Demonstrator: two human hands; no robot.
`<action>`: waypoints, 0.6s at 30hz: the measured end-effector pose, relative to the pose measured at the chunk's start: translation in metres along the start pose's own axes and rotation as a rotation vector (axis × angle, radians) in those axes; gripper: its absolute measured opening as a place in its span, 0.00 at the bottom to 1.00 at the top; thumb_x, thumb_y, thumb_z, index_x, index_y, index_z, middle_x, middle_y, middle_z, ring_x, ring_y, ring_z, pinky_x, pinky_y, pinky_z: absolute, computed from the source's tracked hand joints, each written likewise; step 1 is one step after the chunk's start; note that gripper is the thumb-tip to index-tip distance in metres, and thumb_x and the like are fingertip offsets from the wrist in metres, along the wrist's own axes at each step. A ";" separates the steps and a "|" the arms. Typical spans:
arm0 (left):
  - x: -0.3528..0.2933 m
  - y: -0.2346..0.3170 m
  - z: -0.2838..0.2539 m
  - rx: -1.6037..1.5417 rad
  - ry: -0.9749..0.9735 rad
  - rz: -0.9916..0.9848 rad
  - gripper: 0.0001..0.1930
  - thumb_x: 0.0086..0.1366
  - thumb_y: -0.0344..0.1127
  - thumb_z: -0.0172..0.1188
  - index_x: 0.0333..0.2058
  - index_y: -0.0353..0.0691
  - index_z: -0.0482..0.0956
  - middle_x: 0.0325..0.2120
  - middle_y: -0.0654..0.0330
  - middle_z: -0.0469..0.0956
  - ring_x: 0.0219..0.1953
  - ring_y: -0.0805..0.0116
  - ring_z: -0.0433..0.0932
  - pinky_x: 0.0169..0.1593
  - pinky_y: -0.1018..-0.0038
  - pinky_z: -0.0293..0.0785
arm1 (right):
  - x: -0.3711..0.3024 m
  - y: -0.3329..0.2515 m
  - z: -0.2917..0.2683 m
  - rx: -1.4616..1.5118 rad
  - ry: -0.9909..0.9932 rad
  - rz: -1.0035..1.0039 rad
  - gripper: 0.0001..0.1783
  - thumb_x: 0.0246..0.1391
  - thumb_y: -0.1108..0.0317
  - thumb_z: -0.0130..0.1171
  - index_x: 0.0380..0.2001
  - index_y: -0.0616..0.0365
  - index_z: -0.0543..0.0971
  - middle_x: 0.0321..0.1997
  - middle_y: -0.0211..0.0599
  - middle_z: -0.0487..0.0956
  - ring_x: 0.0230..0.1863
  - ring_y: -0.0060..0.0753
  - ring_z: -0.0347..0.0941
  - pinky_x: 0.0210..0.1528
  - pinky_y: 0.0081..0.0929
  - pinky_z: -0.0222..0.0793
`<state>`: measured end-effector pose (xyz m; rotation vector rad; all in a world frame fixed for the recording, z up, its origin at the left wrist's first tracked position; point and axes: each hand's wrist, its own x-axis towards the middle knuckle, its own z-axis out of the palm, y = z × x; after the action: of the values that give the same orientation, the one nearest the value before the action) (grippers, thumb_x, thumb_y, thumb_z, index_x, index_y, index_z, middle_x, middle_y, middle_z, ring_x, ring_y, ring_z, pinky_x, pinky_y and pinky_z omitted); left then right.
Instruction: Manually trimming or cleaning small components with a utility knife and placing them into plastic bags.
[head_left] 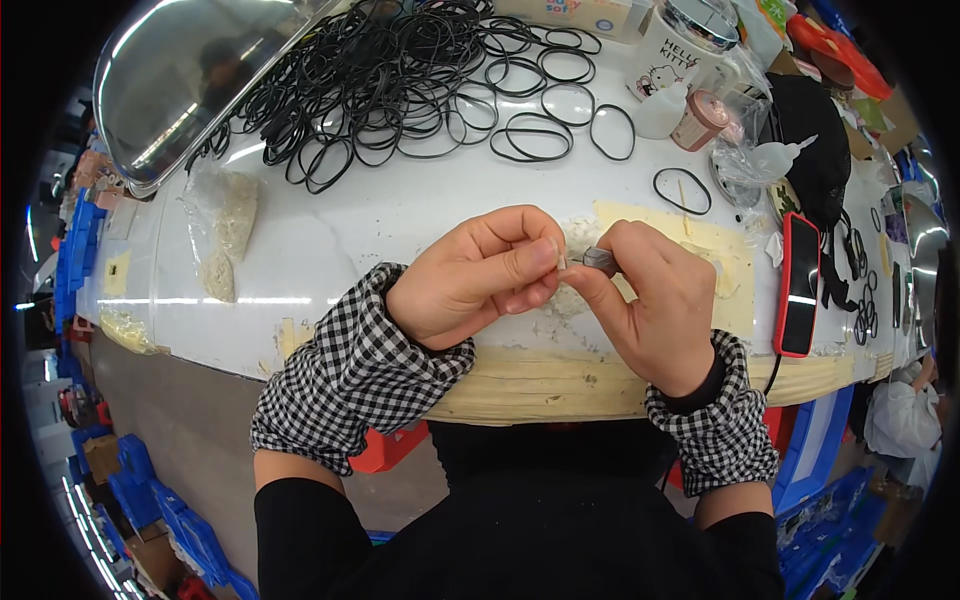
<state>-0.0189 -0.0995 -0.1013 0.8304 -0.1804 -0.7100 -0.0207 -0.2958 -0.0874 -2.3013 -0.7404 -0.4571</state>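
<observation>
In front of me both hands meet over the near part of the table. My left hand (480, 275) is closed, thumb and forefinger pinching a small whitish piece (562, 264) that is mostly hidden by the fingertips. My right hand (655, 300) wraps round a short grey metal tool (599, 260); its thin tip points left at the pinched piece. The fingers hide the rest of the tool, so its kind is unclear. Behind and beneath the hands lies a heap of small off-white bits (580, 236), partly on a yellowish sheet (735, 262) stuck to the tabletop.
Many black rubber bands (400, 75) cover the far left and middle. A clear domed cover (190, 80) stands far left, near a bag of pale bits (232, 225). To the right are a phone in a red case (798, 285), squeeze bottles (660, 110) and a white canister (665, 60).
</observation>
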 end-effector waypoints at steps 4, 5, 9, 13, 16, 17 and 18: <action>0.000 0.000 -0.003 0.027 -0.041 -0.005 0.08 0.69 0.38 0.50 0.36 0.40 0.69 0.29 0.66 0.70 0.26 0.81 0.63 0.30 0.86 0.60 | 0.000 -0.001 -0.001 0.011 -0.015 0.006 0.19 0.48 0.52 0.64 0.20 0.54 0.71 0.15 0.27 0.70 0.14 0.27 0.67 0.14 0.23 0.58; 0.001 -0.001 -0.003 0.016 -0.039 -0.001 0.08 0.69 0.38 0.50 0.36 0.39 0.70 0.27 0.66 0.69 0.26 0.81 0.63 0.29 0.86 0.61 | 0.000 0.000 -0.001 0.010 -0.014 0.001 0.19 0.48 0.52 0.64 0.20 0.54 0.71 0.15 0.27 0.70 0.14 0.27 0.67 0.14 0.23 0.58; 0.000 -0.001 -0.002 -0.001 -0.023 0.005 0.08 0.69 0.36 0.50 0.36 0.38 0.71 0.24 0.67 0.69 0.25 0.81 0.64 0.29 0.86 0.62 | 0.000 -0.002 -0.002 0.018 -0.028 -0.002 0.18 0.48 0.53 0.64 0.20 0.54 0.72 0.15 0.27 0.70 0.14 0.27 0.67 0.14 0.23 0.58; -0.001 0.000 -0.002 0.007 -0.020 0.003 0.07 0.69 0.36 0.50 0.36 0.38 0.71 0.24 0.67 0.69 0.25 0.81 0.64 0.29 0.86 0.61 | 0.000 -0.002 -0.001 0.026 -0.028 -0.006 0.18 0.48 0.53 0.65 0.21 0.54 0.72 0.15 0.27 0.71 0.14 0.27 0.68 0.14 0.23 0.58; 0.000 0.000 -0.003 0.020 -0.026 -0.008 0.07 0.69 0.36 0.50 0.36 0.38 0.71 0.24 0.67 0.69 0.25 0.81 0.64 0.29 0.86 0.61 | 0.000 -0.002 -0.002 0.022 -0.030 -0.009 0.18 0.48 0.53 0.65 0.20 0.54 0.72 0.15 0.27 0.71 0.14 0.27 0.68 0.14 0.22 0.59; 0.000 0.000 -0.003 0.025 -0.025 -0.007 0.07 0.69 0.36 0.50 0.36 0.38 0.71 0.24 0.67 0.69 0.25 0.81 0.63 0.29 0.86 0.61 | 0.000 -0.002 -0.002 0.023 -0.029 -0.010 0.18 0.48 0.53 0.65 0.20 0.54 0.72 0.15 0.27 0.71 0.14 0.27 0.68 0.14 0.22 0.59; 0.000 0.001 -0.002 0.032 -0.022 -0.007 0.08 0.69 0.36 0.50 0.36 0.38 0.71 0.24 0.67 0.69 0.25 0.81 0.63 0.29 0.86 0.61 | 0.000 -0.002 -0.002 0.027 -0.027 -0.012 0.19 0.48 0.53 0.65 0.20 0.54 0.72 0.15 0.27 0.71 0.14 0.27 0.68 0.14 0.22 0.59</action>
<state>-0.0175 -0.0978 -0.1019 0.8540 -0.2090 -0.7243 -0.0219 -0.2961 -0.0851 -2.2833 -0.7692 -0.4201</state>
